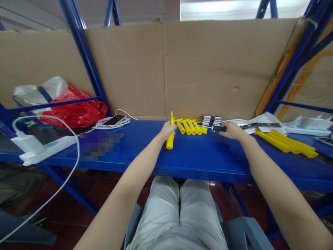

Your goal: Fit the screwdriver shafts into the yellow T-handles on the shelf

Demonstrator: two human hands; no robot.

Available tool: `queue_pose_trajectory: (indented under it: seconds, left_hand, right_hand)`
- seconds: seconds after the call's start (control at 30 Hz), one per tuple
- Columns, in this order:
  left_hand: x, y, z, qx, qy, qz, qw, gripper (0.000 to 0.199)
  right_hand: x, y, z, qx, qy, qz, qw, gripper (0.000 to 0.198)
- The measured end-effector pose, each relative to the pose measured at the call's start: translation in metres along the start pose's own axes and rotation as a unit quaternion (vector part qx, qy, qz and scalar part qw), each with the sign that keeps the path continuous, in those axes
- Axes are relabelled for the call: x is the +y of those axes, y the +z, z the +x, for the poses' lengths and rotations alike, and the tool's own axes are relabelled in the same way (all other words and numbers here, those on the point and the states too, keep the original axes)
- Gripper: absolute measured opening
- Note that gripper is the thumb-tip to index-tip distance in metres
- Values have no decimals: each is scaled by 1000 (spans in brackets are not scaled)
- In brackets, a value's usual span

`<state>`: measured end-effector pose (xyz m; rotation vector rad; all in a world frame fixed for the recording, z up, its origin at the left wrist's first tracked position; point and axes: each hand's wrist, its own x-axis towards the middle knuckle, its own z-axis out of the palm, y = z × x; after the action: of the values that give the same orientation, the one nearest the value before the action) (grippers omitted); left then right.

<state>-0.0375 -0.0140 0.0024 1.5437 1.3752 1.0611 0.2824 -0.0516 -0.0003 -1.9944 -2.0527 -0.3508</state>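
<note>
My left hand (168, 130) is closed around a yellow tube (170, 141), which stands roughly upright with a narrow tip at its top. In my right hand (230, 130) is a screwdriver (219, 128) with a black handle. Its long metal shaft points left toward the yellow tube; whether the tip touches the tube I cannot tell. Behind the shaft, several more yellow tubes (191, 129) lie in a row on the blue table (197, 156). A stack of small black-and-white packets (211, 120) sits just beyond the screwdriver handle.
More yellow tubes (286, 143) lie at the right, by white plastic wrapping (267, 119). A white power strip (49, 149) with a plug and a hanging cable is at the left. Coiled white cable (111, 122) and a red plastic bag (75, 107) lie beyond. Cardboard (203, 69) walls the back.
</note>
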Motion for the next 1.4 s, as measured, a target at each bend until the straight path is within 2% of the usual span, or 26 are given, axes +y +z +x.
queue_pose_trajectory:
  seconds: [0.17, 0.33, 0.5, 0.63, 0.87, 1.03, 1.23, 1.4]
  left_hand:
    - [1, 1, 0, -5, 1, -2, 1000, 20]
    - [2, 0, -2, -2, 3, -8, 1000, 21]
    - [3, -1, -4, 8, 2, -11, 1000, 22]
    - [2, 0, -3, 6, 1, -7, 1000, 21]
    - [5, -1, -4, -1, -1, -7, 1000, 19]
    - [5, -2, -5, 6, -8, -5, 1000, 22]
    - [3, -2, -3, 13, -8, -6, 1000, 23]
    - [5, -2, -5, 8, -11, -5, 1000, 22]
  right_hand:
    - [1, 2, 0, -4, 36, -31, 999, 25]
    - [1, 2, -1, 6, 23, -17, 1000, 28]
    - [-4, -2, -1, -23, 0, 13, 1000, 18]
    - [-1, 0, 1, -9, -12, -14, 1000, 11]
    - [0, 0, -2, 19, 32, -18, 999, 29]
    - [-5, -3, -3, -12, 13, 21, 1000, 21]
    - [0, -1, 0, 11, -34, 4, 999, 11]
    - [1, 1, 0, 25, 10, -27, 999, 21]
